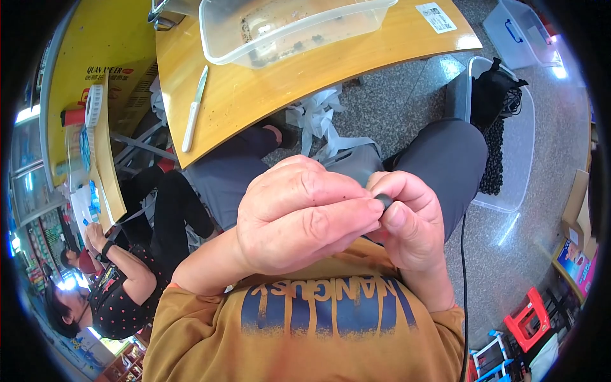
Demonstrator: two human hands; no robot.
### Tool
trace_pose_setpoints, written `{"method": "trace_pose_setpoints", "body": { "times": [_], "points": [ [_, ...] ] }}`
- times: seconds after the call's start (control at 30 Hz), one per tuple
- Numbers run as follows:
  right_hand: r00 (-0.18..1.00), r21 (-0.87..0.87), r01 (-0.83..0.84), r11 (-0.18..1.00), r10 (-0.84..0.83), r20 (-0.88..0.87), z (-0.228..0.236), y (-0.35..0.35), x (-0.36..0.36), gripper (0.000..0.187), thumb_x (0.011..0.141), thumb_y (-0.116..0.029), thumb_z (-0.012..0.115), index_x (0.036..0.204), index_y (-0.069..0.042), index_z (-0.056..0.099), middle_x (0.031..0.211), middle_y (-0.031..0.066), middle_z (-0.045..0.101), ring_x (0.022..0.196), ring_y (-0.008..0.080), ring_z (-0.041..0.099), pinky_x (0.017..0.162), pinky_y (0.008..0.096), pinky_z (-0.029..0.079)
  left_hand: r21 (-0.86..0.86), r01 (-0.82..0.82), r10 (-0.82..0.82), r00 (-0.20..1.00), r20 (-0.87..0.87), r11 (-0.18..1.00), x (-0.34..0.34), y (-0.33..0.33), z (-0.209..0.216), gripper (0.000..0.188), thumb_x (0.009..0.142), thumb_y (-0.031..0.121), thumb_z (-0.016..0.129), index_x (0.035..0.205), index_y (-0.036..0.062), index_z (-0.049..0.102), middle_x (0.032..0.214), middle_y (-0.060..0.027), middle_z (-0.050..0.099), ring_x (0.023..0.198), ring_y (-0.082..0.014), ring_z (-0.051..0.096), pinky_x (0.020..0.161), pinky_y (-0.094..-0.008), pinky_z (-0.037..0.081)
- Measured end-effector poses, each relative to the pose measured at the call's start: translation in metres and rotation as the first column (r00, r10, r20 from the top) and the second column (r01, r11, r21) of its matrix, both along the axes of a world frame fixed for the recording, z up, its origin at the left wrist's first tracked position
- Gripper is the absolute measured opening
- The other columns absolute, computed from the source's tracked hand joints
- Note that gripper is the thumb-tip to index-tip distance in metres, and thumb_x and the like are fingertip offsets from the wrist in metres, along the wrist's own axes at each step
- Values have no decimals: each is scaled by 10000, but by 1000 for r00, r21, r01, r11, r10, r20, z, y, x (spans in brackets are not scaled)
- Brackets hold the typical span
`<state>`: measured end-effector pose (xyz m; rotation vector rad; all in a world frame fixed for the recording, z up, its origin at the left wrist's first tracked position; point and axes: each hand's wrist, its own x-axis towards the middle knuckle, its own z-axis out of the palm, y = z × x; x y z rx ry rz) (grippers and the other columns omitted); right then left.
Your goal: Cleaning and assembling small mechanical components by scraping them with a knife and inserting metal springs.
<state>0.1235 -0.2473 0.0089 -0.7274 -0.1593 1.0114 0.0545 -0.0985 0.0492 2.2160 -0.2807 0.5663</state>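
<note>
A small black round piece [384, 200] is pinched between the thumb and forefinger of my right hand [412, 219], in front of my chest. From the other side, the fingers of my left hand [305, 213] reach across and close at the same piece. The left fingertips partly cover it, so its full shape is hidden. Both hands are above my lap, short of the wooden table [267, 95]. On that table lies a knife [194, 111] with a white handle. Behind it stands a see-through plastic tub [293, 48] with dark crumbs in it.
To my right on the floor, a see-through bin [519, 172] holds many small black pieces [492, 156] and a black bag [490, 89]. White strips [321, 118] lie under the table. A black cable [464, 286] runs by my right side. Another person [124, 286] sits at left.
</note>
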Motion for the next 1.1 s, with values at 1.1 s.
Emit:
{"method": "trace_pose_setpoints", "body": {
  "times": [1.1],
  "points": [
    [989,39,-81,996,85,-123,-3,4,-2,283,808,-266,616,865,-3,530,760,43,504,576,53,406,490,172,310,-6,-50,50,999,2,999,-5,5,-4,261,617,56,768,807,34,589,747,-76,597,625,-188,577,553,-300,443]
  ]
}}
